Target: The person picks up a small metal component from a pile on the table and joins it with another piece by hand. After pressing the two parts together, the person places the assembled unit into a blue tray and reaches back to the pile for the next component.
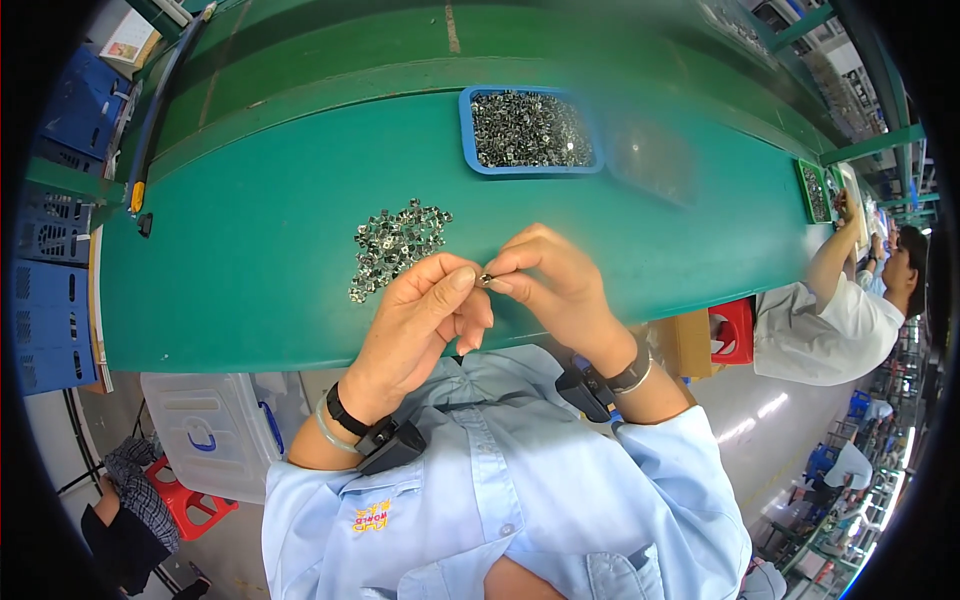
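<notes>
A small metal part (486, 281) sits between the fingertips of the left hand (420, 315) and right hand (562, 287), above a green table (250, 260). A slip looks the likeliest mishap — an uneven squeeze could flick so tiny a piece loose, and a drop into the loose pile (395, 250) just beyond the left hand would lose it among lookalikes. Both hands angle inward before the chest, each thumb and forefinger in a narrow pinch on the part; the left's other fingers curl below. A blue tray (540, 171) of metal pieces stands farther back, well apart.
</notes>
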`<state>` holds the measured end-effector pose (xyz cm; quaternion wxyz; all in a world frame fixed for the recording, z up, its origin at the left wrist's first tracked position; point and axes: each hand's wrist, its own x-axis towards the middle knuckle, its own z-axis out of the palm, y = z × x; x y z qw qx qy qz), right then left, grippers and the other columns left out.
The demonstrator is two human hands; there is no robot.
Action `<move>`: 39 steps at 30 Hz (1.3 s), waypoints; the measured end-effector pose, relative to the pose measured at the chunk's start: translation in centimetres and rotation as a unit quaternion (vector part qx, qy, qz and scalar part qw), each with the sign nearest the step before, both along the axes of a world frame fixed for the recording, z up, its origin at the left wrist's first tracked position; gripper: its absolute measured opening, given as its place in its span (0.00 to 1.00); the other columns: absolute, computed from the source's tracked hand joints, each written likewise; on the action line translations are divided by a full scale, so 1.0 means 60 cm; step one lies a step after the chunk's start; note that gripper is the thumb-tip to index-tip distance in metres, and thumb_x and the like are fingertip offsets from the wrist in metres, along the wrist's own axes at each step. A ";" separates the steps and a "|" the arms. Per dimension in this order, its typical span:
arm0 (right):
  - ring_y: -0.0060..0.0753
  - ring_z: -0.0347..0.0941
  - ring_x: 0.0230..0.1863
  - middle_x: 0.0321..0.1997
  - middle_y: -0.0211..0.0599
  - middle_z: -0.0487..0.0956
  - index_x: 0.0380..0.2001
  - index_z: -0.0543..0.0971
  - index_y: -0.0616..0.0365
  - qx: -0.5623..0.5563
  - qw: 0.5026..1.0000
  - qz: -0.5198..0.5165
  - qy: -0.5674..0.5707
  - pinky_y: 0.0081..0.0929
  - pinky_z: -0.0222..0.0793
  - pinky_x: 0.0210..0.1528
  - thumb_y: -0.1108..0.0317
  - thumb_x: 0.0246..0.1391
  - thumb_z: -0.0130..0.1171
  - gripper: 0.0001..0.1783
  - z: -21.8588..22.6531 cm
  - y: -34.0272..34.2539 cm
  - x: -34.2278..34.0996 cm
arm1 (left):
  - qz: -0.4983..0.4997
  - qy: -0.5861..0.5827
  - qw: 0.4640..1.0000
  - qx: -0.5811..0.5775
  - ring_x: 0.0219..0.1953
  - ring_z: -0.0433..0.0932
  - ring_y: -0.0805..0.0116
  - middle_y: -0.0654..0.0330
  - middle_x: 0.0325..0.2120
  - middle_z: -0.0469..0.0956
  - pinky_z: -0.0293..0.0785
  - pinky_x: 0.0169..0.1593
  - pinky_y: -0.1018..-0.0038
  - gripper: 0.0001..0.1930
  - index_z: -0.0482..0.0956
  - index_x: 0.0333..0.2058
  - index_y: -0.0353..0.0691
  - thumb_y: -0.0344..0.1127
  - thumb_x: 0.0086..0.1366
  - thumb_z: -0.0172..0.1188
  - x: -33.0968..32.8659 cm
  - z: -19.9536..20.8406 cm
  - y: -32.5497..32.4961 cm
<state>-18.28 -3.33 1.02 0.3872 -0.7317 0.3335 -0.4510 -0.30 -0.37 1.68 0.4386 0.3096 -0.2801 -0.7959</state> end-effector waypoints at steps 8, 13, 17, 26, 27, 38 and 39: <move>0.30 0.71 0.31 0.30 0.32 0.76 0.30 0.77 0.57 -0.042 0.999 -0.012 0.015 0.25 0.68 0.33 0.76 0.44 0.63 0.08 0.003 0.002 0.000 | -0.024 0.076 0.996 0.033 0.19 0.69 0.77 0.61 0.21 0.74 0.64 0.22 0.81 0.08 0.71 0.34 0.38 0.38 0.66 0.52 -0.002 -0.010 -0.005; 0.30 0.73 0.33 0.30 0.32 0.76 0.34 0.76 0.55 -0.051 0.998 -0.004 0.021 0.24 0.70 0.32 0.77 0.46 0.62 0.10 -0.001 0.003 -0.003 | -0.004 0.049 0.998 0.027 0.18 0.68 0.75 0.61 0.19 0.72 0.62 0.21 0.80 0.09 0.70 0.35 0.38 0.38 0.66 0.52 -0.008 -0.007 0.000; 0.30 0.73 0.32 0.30 0.31 0.76 0.34 0.76 0.55 -0.058 0.998 -0.010 0.015 0.23 0.70 0.32 0.77 0.46 0.62 0.10 0.001 0.005 -0.003 | 0.015 0.028 0.999 0.018 0.16 0.65 0.74 0.61 0.16 0.70 0.58 0.19 0.79 0.09 0.69 0.35 0.39 0.39 0.66 0.52 -0.014 -0.002 0.003; 0.29 0.73 0.32 0.30 0.31 0.76 0.33 0.77 0.55 -0.064 0.997 -0.031 0.005 0.23 0.70 0.31 0.76 0.46 0.62 0.09 -0.004 0.011 0.000 | 0.020 0.027 0.999 0.008 0.16 0.66 0.73 0.60 0.17 0.70 0.60 0.20 0.78 0.08 0.70 0.37 0.38 0.37 0.66 0.51 -0.016 -0.002 0.004; 0.29 0.72 0.32 0.31 0.31 0.77 0.32 0.77 0.55 -0.058 0.998 -0.034 0.002 0.23 0.69 0.32 0.75 0.46 0.62 0.08 -0.004 0.012 0.000 | 0.021 0.026 0.999 0.008 0.16 0.66 0.73 0.60 0.17 0.71 0.60 0.20 0.78 0.08 0.70 0.37 0.38 0.37 0.66 0.51 -0.016 -0.001 0.004; 0.30 0.73 0.33 0.31 0.31 0.77 0.33 0.77 0.55 -0.022 0.998 -0.023 -0.055 0.24 0.70 0.34 0.75 0.47 0.62 0.08 -0.003 0.010 -0.001 | 0.013 0.059 0.998 -0.015 0.16 0.66 0.72 0.60 0.17 0.71 0.60 0.20 0.77 0.09 0.69 0.37 0.39 0.39 0.66 0.52 -0.020 0.000 0.004; 0.30 0.72 0.33 0.31 0.31 0.77 0.32 0.77 0.56 -0.016 0.998 -0.020 -0.056 0.24 0.69 0.34 0.75 0.47 0.62 0.08 -0.002 0.012 0.000 | 0.010 0.068 0.997 -0.022 0.16 0.66 0.72 0.60 0.17 0.71 0.60 0.20 0.77 0.09 0.69 0.37 0.40 0.39 0.66 0.52 -0.020 -0.002 0.003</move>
